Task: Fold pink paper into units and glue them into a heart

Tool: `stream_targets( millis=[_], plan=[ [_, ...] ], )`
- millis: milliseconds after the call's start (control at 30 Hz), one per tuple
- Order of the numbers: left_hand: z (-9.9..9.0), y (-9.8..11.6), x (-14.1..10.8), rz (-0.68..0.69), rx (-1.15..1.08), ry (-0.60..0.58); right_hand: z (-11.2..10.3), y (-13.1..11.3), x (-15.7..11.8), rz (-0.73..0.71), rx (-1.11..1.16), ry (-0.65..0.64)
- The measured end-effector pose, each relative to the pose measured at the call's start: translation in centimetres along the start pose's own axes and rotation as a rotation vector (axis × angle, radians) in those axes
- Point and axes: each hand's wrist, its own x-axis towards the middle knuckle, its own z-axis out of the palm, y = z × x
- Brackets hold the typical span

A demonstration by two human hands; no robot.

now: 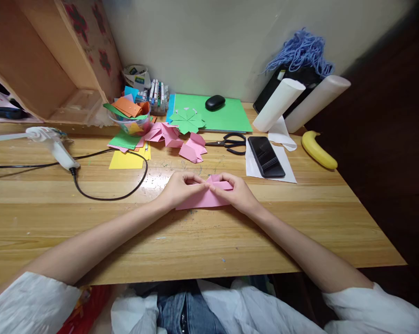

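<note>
"Folding paper, pink, where is it?"

"Near the front of the wooden table, between the hands, with a small raised peak of folds at its top edge."

"And the hands?"

"Left hand is pinched narrow on the paper, thumb and fingers closed at the folds. Right hand pinches it from the other side, its thumb close to the left one."

"What lies just beyond?"

"Pink folded pieces, then black-handled scissors, and a smartphone on a white sheet. Farther right, a banana."

"Any containers?"

"A clear plastic tub, heaped with orange, green, blue and pink paper pieces, some rising over the rim. Behind it, a clear case packed with white-barrelled markers. Left of those, an open-fronted cabinet has something of clear plastic inside; I can't tell what."

"What's on the green sheet?"

"A black computer mouse. A green paper flower overlaps its left part."

"And back right?"

"Two white rolls lean there by a black object, with blue yarn draped on top. Whether that black thing is a container, I can't tell."
</note>
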Motion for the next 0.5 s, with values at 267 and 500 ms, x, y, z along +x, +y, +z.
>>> stream_targets(
  millis=[267, 500],
  plan=[
    [-0.8, 0.4, 0.2, -0.026, -0.073, -0.083, -0.5, 0.0, 0.0, 0.035, 0.056, -0.056],
    [-1.6, 0.4, 0.5, -0.092, -0.043, -0.139, -0.7, -0.1, 0.0, 0.127, 0.132, -0.057]
  ],
)
